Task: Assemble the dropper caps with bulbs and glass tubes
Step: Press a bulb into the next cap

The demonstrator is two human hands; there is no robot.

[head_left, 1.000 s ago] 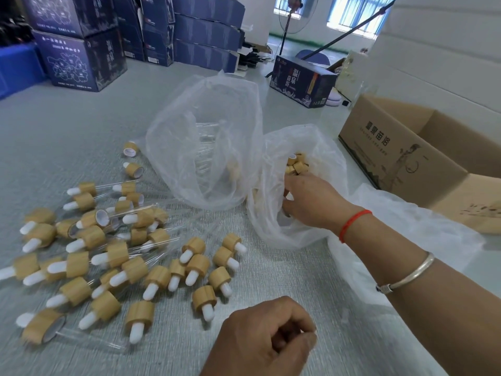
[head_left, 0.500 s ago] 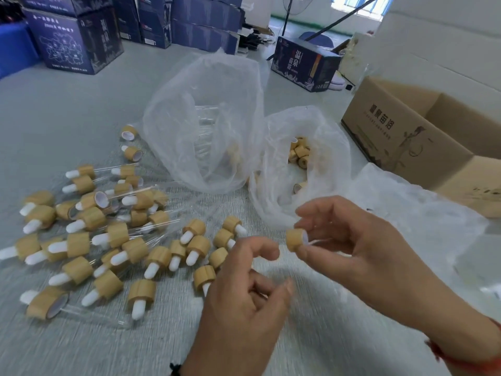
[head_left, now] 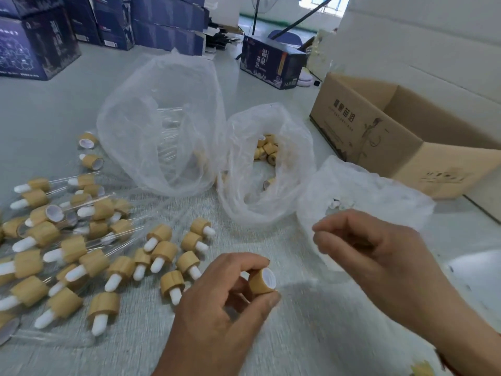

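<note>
finished pile: capped droppers [head_left: 89, 256] with white bulbs, some with glass tubes already in, spread over the left part of the desk [head_left: 40, 118], running off the left edge. tubes are clear so honestly hard to count or trace.

tube bag: tall clear plastic bag [head_left: 162, 123] standing mid-desk toward the far side, faint glass tubes inside, mostly just glare.

left hand: left hand [head_left: 217, 313] near the front edge, thumb and fingers curled round one bamboo cap [head_left: 262, 280]. its open white-lined mouth faces right and a bit up, so the axis runs roughly left-right, pointed toward the other hand.

cap bag: smaller bag [head_left: 265, 169] just right of the tube bag, loose bamboo caps sitting in it.

right hand: right hand [head_left: 379, 251] up and to the right of the held cap, apart from it, fingers loosely curled. looks like it's got nothing, but it's motion-blurred so can't fully rule out something tiny at the fingertips.

bulb bag: flat crumpled bag [head_left: 379, 196] just behind the right hand, a few white bulbs [head_left: 339, 204] showing. right hand is clearly the nearer one, so I'd guess it grabs a bulb next.

box: open cardboard box [head_left: 406, 137] at the far right edge; inside not visible.
</note>
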